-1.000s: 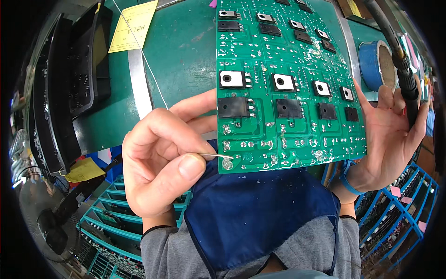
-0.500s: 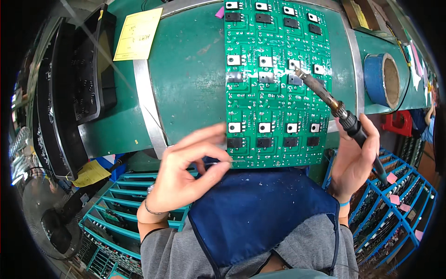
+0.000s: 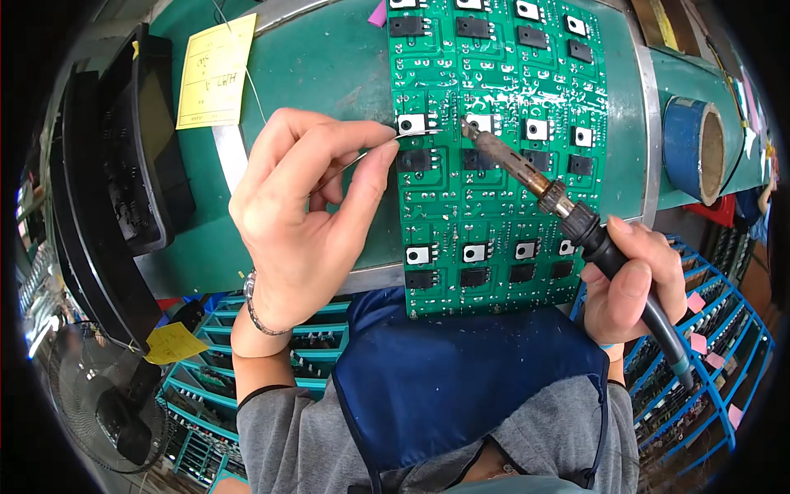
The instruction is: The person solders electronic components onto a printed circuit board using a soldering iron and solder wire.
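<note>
My left hand [image 3: 300, 193] is closed in a pinch on a thin solder wire [image 3: 424, 132], whose end reaches over the green circuit board panel [image 3: 436, 206]. Rows of components cover this panel, some black, some with silvery faces. The wire's end lies beside a silvery component [image 3: 411, 124] in the panel's left column. A soldering iron [image 3: 576, 216] is gripped by its black handle in my right hand [image 3: 638, 284]. It slants up to the left, its tip near the second column's silvery component; whether it touches is unclear.
The panel lies on a green worktable [image 3: 329, 74] with metal strips. Black trays [image 3: 152, 140] and a yellow card [image 3: 216, 74] are at left, a blue-sided roll [image 3: 683, 148] at right. Slotted racks, teal [image 3: 325, 317] and blue [image 3: 724, 329], flank me below; a fan [image 3: 107, 395] stands lower left.
My left hand has moved from the panel's near edge up to its middle row with the solder wire. The iron's tip has shifted left from the third column to the second.
</note>
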Tool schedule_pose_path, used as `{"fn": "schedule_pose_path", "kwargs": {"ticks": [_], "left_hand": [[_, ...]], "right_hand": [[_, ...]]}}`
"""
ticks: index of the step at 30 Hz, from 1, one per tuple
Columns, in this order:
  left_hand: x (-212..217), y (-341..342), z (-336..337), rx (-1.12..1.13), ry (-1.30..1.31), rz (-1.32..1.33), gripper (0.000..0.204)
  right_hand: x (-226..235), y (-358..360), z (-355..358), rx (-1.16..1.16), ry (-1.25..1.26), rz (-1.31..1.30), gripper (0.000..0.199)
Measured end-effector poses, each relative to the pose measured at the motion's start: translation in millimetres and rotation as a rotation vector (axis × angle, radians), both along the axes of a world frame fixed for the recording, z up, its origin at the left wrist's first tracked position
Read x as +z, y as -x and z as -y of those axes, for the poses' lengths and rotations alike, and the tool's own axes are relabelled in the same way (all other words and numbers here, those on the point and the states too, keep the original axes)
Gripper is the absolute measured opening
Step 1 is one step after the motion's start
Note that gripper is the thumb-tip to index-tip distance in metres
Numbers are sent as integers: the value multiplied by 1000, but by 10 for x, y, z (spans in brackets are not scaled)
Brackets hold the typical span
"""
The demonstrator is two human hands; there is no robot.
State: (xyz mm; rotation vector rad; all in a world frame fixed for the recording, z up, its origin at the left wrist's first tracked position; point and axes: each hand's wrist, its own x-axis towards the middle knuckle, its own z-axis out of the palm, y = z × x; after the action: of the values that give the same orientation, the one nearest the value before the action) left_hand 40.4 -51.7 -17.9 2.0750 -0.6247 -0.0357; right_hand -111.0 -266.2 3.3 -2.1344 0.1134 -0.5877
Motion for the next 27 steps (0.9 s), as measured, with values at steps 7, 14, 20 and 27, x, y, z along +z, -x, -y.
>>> {"fn": "schedule_pose_path", "kwargs": {"ticks": [7, 14, 20, 27], "left_hand": [[-78, -32, -7, -75, -6, 18, 17], [-42, 45, -33, -34, -101, 75, 17], [-80, 65, -17, -61, -97, 165, 18], [-109, 58, -1, -39, -114, 237, 18]], "right_hand": [[-29, -80, -135, -170, -7, -64, 42], [-93, -47, -55, 18, -38, 14, 21], [-128, -72, -90, 40, -93, 3, 19], [-128, -144, -193, -99, -38, -51, 39]]}}
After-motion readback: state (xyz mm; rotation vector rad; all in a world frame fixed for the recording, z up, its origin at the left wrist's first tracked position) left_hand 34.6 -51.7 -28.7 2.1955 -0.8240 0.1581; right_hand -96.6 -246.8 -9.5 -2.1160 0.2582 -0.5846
